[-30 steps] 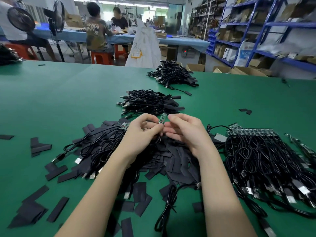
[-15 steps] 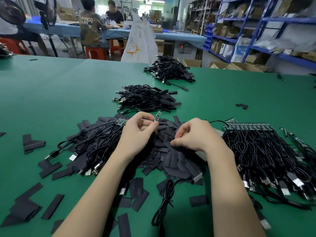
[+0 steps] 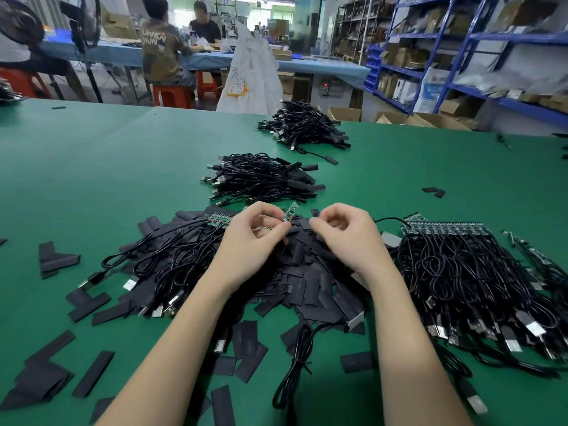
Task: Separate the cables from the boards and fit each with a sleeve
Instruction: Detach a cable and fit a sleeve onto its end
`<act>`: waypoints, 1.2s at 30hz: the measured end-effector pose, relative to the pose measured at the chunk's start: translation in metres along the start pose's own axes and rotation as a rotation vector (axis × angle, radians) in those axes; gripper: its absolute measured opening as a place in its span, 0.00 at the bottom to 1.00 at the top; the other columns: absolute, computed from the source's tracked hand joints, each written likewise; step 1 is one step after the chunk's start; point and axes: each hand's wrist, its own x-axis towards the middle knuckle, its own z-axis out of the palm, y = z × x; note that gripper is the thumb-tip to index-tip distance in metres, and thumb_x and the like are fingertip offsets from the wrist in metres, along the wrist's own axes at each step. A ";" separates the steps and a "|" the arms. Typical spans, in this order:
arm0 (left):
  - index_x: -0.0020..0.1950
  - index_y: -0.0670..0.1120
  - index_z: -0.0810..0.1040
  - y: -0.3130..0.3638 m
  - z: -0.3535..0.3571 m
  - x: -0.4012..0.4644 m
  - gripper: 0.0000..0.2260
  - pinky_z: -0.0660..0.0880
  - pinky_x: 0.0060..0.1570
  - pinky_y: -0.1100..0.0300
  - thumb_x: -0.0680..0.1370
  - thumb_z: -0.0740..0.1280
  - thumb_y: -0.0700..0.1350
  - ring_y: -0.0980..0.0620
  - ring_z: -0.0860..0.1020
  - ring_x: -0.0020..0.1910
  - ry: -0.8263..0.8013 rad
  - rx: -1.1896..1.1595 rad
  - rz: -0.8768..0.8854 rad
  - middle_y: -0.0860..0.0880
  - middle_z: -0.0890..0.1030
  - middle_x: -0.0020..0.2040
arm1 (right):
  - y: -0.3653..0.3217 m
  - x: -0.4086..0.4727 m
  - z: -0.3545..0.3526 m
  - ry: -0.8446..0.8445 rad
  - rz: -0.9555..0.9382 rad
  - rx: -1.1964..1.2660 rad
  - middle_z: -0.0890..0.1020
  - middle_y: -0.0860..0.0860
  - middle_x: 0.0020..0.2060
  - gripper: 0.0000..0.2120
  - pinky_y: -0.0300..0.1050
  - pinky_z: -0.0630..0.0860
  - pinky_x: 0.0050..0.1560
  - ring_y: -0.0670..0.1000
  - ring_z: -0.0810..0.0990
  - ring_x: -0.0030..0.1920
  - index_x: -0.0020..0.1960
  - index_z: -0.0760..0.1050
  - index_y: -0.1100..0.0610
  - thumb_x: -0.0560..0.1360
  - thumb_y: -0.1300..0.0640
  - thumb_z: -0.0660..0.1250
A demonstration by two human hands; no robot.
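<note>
Above heap of flat black sleeves (image 3: 310,281), small green board (image 3: 290,211) with black cable is pinched by left hand (image 3: 252,241) fingers. Right hand (image 3: 344,232), down on heap half second ago, is raised again; fingers curled, sleeve pinch cannot be told. Sleeving judged next. Two sleeved-cable piles (image 3: 261,176) counted beyond; one board-joined bundle (image 3: 461,265) at right.
</note>
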 end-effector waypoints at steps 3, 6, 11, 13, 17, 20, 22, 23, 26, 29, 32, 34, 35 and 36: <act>0.50 0.46 0.79 0.004 0.001 -0.002 0.03 0.72 0.35 0.68 0.78 0.72 0.41 0.56 0.77 0.31 -0.068 0.014 0.020 0.50 0.84 0.37 | -0.002 -0.001 0.005 -0.064 0.045 0.374 0.87 0.56 0.40 0.07 0.37 0.76 0.34 0.47 0.82 0.36 0.42 0.78 0.54 0.75 0.57 0.75; 0.51 0.44 0.79 0.008 0.000 -0.002 0.04 0.71 0.32 0.69 0.79 0.72 0.41 0.56 0.80 0.31 -0.090 -0.009 0.013 0.50 0.84 0.38 | -0.002 -0.003 0.008 -0.096 0.073 0.551 0.86 0.52 0.38 0.07 0.36 0.79 0.36 0.47 0.84 0.38 0.44 0.80 0.55 0.72 0.59 0.79; 0.49 0.44 0.80 0.016 0.001 -0.002 0.04 0.75 0.35 0.69 0.80 0.71 0.44 0.52 0.84 0.35 -0.084 -0.149 -0.063 0.55 0.82 0.35 | -0.001 -0.002 0.008 -0.061 0.095 0.681 0.88 0.53 0.46 0.13 0.37 0.81 0.44 0.50 0.87 0.47 0.53 0.84 0.57 0.70 0.62 0.79; 0.48 0.44 0.80 0.018 0.002 -0.002 0.03 0.75 0.36 0.68 0.80 0.70 0.43 0.52 0.83 0.34 -0.084 -0.181 -0.081 0.54 0.82 0.36 | -0.001 -0.002 0.008 -0.051 0.085 0.698 0.88 0.54 0.47 0.13 0.38 0.81 0.46 0.51 0.87 0.48 0.52 0.85 0.57 0.69 0.62 0.80; 0.49 0.41 0.80 0.020 0.004 -0.003 0.04 0.73 0.35 0.69 0.80 0.70 0.42 0.53 0.81 0.32 -0.100 -0.186 -0.088 0.53 0.80 0.35 | -0.002 -0.002 0.007 -0.023 0.083 0.690 0.88 0.55 0.46 0.12 0.38 0.81 0.46 0.51 0.87 0.46 0.50 0.86 0.57 0.67 0.63 0.81; 0.51 0.40 0.80 0.021 0.005 -0.004 0.05 0.73 0.35 0.69 0.80 0.70 0.42 0.53 0.80 0.33 -0.109 -0.174 -0.093 0.52 0.79 0.35 | -0.002 -0.003 0.006 -0.010 0.093 0.707 0.88 0.56 0.44 0.11 0.36 0.80 0.43 0.50 0.87 0.42 0.48 0.86 0.57 0.67 0.62 0.81; 0.50 0.41 0.80 0.022 0.004 -0.005 0.04 0.73 0.35 0.69 0.80 0.70 0.42 0.53 0.79 0.33 -0.113 -0.181 -0.104 0.50 0.80 0.37 | -0.002 -0.003 0.006 -0.006 0.099 0.733 0.88 0.56 0.43 0.09 0.37 0.81 0.43 0.50 0.87 0.42 0.46 0.86 0.57 0.67 0.62 0.81; 0.49 0.42 0.80 0.022 0.004 -0.005 0.04 0.73 0.36 0.69 0.80 0.70 0.42 0.53 0.79 0.33 -0.118 -0.189 -0.112 0.50 0.80 0.38 | -0.002 -0.003 0.006 0.000 0.102 0.758 0.88 0.57 0.44 0.08 0.38 0.81 0.44 0.51 0.87 0.42 0.45 0.87 0.56 0.67 0.63 0.81; 0.48 0.44 0.81 0.023 0.002 -0.004 0.03 0.71 0.33 0.70 0.80 0.69 0.43 0.55 0.78 0.32 -0.151 -0.221 -0.155 0.51 0.81 0.37 | -0.002 0.000 0.007 0.033 0.124 0.894 0.88 0.55 0.45 0.10 0.37 0.81 0.46 0.50 0.87 0.44 0.49 0.85 0.59 0.69 0.65 0.79; 0.47 0.46 0.81 0.024 0.001 -0.003 0.04 0.70 0.31 0.70 0.80 0.69 0.44 0.56 0.77 0.31 -0.199 -0.262 -0.194 0.52 0.81 0.36 | -0.003 0.001 0.007 0.041 0.143 1.051 0.88 0.54 0.45 0.12 0.38 0.82 0.47 0.49 0.86 0.47 0.52 0.84 0.62 0.69 0.66 0.77; 0.47 0.46 0.81 0.025 0.000 -0.004 0.03 0.70 0.30 0.70 0.79 0.70 0.45 0.56 0.76 0.30 -0.214 -0.316 -0.210 0.51 0.81 0.36 | -0.005 0.000 0.009 0.022 0.135 1.131 0.87 0.54 0.45 0.12 0.38 0.81 0.47 0.48 0.86 0.47 0.48 0.85 0.60 0.65 0.64 0.78; 0.47 0.46 0.81 0.026 0.000 -0.005 0.04 0.71 0.30 0.70 0.77 0.71 0.46 0.56 0.76 0.30 -0.223 -0.350 -0.214 0.51 0.81 0.36 | -0.007 -0.001 0.011 0.005 0.125 1.147 0.87 0.54 0.44 0.09 0.37 0.81 0.46 0.48 0.86 0.46 0.45 0.86 0.58 0.64 0.63 0.77; 0.47 0.46 0.81 0.027 0.000 -0.005 0.06 0.71 0.30 0.70 0.75 0.71 0.47 0.57 0.76 0.30 -0.228 -0.362 -0.216 0.51 0.81 0.36 | -0.007 -0.001 0.011 -0.004 0.123 1.153 0.87 0.54 0.44 0.09 0.37 0.81 0.46 0.48 0.86 0.46 0.44 0.86 0.58 0.64 0.63 0.77; 0.47 0.45 0.81 0.027 0.000 -0.006 0.07 0.71 0.30 0.70 0.74 0.71 0.48 0.56 0.76 0.30 -0.233 -0.374 -0.220 0.51 0.81 0.36 | -0.007 -0.001 0.012 -0.011 0.124 1.160 0.87 0.54 0.44 0.08 0.37 0.81 0.46 0.48 0.86 0.45 0.44 0.86 0.57 0.64 0.63 0.77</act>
